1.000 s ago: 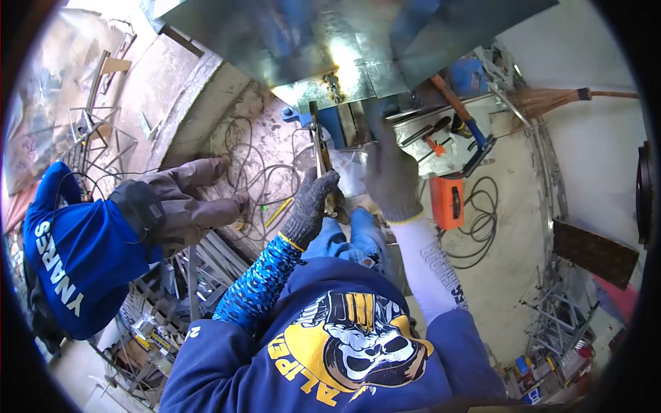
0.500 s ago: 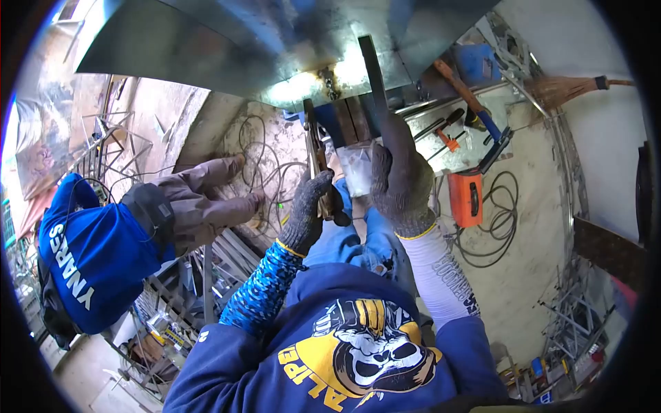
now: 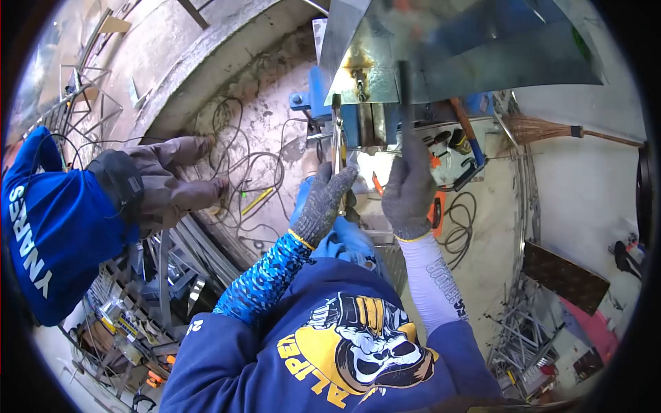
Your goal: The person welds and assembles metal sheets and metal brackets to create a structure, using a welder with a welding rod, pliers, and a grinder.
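A large bent piece of sheet metal [image 3: 475,51] spreads across the top, with a brown heat-stained patch near a small fastening. Just below that patch stands a blue bench vise [image 3: 317,93]. My gloved left hand [image 3: 326,202] is closed round pliers [image 3: 338,141], whose upper end reaches the sheet's lower edge; contact cannot be made out. In my gloved right hand [image 3: 411,191] is a dark flat metal bar [image 3: 405,93], held upright and blurred, overlapping the sheet in view.
A hammer [image 3: 467,127] and other tools lie right of the vise, by an orange case [image 3: 436,212] and coiled cable [image 3: 460,230]. A broom [image 3: 544,131] leans farther right. At left, a person in blue [image 3: 65,227] stands among cables and metal lengths [image 3: 200,251].
My view has shifted, so the sheet and vise sit farther right and the nearby person farther left. Both hands keep their tools; the bar is more blurred.
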The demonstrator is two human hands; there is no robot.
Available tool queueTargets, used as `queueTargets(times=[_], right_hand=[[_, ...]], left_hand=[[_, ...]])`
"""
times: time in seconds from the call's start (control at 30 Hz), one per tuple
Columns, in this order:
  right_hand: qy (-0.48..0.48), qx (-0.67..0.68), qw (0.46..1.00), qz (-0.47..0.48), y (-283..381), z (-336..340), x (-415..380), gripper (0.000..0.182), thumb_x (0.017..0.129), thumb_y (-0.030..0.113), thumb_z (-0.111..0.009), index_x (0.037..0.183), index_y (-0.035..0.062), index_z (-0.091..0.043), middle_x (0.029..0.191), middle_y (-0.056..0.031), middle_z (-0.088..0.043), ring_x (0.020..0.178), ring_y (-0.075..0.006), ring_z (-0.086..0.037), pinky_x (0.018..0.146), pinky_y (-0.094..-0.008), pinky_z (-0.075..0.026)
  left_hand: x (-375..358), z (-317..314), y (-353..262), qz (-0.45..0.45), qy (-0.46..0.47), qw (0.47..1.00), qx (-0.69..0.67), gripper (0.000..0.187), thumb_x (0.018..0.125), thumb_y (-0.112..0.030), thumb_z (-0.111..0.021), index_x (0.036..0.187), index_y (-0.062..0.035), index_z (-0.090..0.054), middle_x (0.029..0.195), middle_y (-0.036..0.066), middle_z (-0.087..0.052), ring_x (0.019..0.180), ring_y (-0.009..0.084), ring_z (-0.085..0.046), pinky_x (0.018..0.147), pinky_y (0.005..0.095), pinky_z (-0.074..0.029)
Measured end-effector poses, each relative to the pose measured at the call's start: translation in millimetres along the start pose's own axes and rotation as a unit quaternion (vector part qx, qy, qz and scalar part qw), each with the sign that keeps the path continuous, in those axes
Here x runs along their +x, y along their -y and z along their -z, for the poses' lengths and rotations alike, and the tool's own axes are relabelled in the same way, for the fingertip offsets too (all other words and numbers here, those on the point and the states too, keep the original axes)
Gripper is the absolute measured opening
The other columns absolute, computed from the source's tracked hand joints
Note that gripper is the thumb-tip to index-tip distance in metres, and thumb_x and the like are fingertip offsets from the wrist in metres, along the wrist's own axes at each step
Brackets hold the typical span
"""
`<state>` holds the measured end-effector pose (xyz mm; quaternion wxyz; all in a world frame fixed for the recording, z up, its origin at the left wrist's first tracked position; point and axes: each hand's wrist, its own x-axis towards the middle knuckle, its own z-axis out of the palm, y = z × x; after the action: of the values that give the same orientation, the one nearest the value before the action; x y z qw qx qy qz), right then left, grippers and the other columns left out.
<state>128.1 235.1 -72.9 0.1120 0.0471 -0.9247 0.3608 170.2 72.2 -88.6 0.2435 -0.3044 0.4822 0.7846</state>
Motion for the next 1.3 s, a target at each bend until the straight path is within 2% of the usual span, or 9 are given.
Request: queueTargets(times=[0.07,0.23,0.33,0.47,0.6,0.63,0.77,0.97,1.3], right_hand=[[0.252,-0.182,0.948,-0.066,4,-5,5,0.040,0.092,0.016,-0.057,0.132,0.0155,-0.054,0.069,-0.0137,-0.064,0.058,-0.0327,-0.065,0.052,-0.0438,-0.050],[-0.086,-0.015,0.994,0.072,7,-6,11,0.046,0.091,0.012,-0.058,0.136,0.0188,-0.047,0.084,-0.0162,-0.069,0.069,-0.0349,-0.068,0.060,-0.0449,-0.054],[0.264,-0.186,0.937,-0.136,11,-7,10,0.035,0.093,0.012,-0.056,0.128,0.0120,-0.055,0.092,-0.0155,-0.070,0.070,-0.0352,-0.068,0.062,-0.0420,-0.055],[-0.075,0.015,0.995,0.061,6,-9,14,0.044,0.092,0.017,-0.056,0.135,0.0201,-0.049,0.068,-0.0122,-0.065,0.055,-0.0349,-0.062,0.051,-0.0444,-0.048],[0.175,-0.136,0.973,-0.070,6,-9,4,0.039,0.092,0.016,-0.056,0.130,0.0169,-0.054,0.072,-0.0114,-0.067,0.056,-0.0347,-0.063,0.052,-0.0447,-0.050],[0.254,-0.087,0.940,-0.209,29,7,19,0.034,0.095,0.011,-0.052,0.128,0.0070,-0.054,0.113,-0.0224,-0.064,0.103,-0.0320,-0.067,0.084,-0.0379,-0.053],[-0.103,0.019,0.993,0.060,27,9,16,0.038,0.090,0.008,-0.061,0.127,0.0030,-0.055,0.089,-0.0202,-0.068,0.068,-0.0336,-0.066,0.061,-0.0424,-0.051],[0.221,-0.122,0.959,-0.127,5,-4,-13,0.035,0.091,0.012,-0.059,0.125,0.0048,-0.058,0.085,-0.0158,-0.069,0.066,-0.0336,-0.064,0.060,-0.0411,-0.051],[0.145,-0.039,0.981,-0.121,8,1,-19,0.043,0.090,0.008,-0.056,0.133,0.0101,-0.053,0.079,-0.0155,-0.064,0.069,-0.0317,-0.064,0.062,-0.0410,-0.050]], left_hand=[[-2,1,0,0.023,0.011,0.999,-0.019,0.040,0.090,-0.036,-0.066,0.107,-0.0041,-0.049,0.066,0.010,-0.057,0.046,0.0217,-0.058,0.042,0.0341,-0.052],[-1,-3,2,0.018,-0.013,1.000,-0.017,0.036,0.091,-0.034,-0.065,0.108,-0.0052,-0.051,0.067,0.009,-0.057,0.049,0.0203,-0.057,0.041,0.0345,-0.050],[1,-4,4,-0.005,-0.002,1.000,-0.019,0.032,0.091,-0.033,-0.064,0.109,-0.0078,-0.054,0.069,0.007,-0.056,0.052,0.0182,-0.055,0.041,0.0339,-0.047],[-1,-4,-2,0.047,-0.014,0.999,-0.023,0.032,0.092,-0.032,-0.064,0.111,-0.0090,-0.054,0.067,0.007,-0.056,0.050,0.0187,-0.055,0.041,0.0342,-0.048],[4,-3,1,0.012,0.002,1.000,-0.028,0.030,0.093,-0.032,-0.063,0.110,-0.0088,-0.055,0.067,0.006,-0.056,0.052,0.0175,-0.056,0.042,0.0336,-0.048],[6,-5,-6,0.021,0.002,0.999,-0.034,0.030,0.094,-0.032,-0.062,0.110,-0.0079,-0.055,0.068,0.006,-0.056,0.053,0.0162,-0.057,0.044,0.0320,-0.048],[4,2,7,-0.011,0.013,1.000,0.004,0.031,0.095,-0.033,-0.060,0.107,-0.0048,-0.055,0.067,0.004,-0.057,0.057,0.0124,-0.057,0.049,0.0260,-0.045],[0,0,1,0.000,0.001,0.999,0.034,0.030,0.096,-0.032,-0.059,0.105,-0.0042,-0.055,0.066,0.006,-0.059,0.056,0.0133,-0.058,0.049,0.0257,-0.045],[12,3,9,0.010,0.001,1.000,0.000,0.037,0.093,-0.037,-0.060,0.111,-0.0052,-0.052,0.066,0.010,-0.060,0.055,0.0211,-0.060,0.047,0.0324,-0.050]])
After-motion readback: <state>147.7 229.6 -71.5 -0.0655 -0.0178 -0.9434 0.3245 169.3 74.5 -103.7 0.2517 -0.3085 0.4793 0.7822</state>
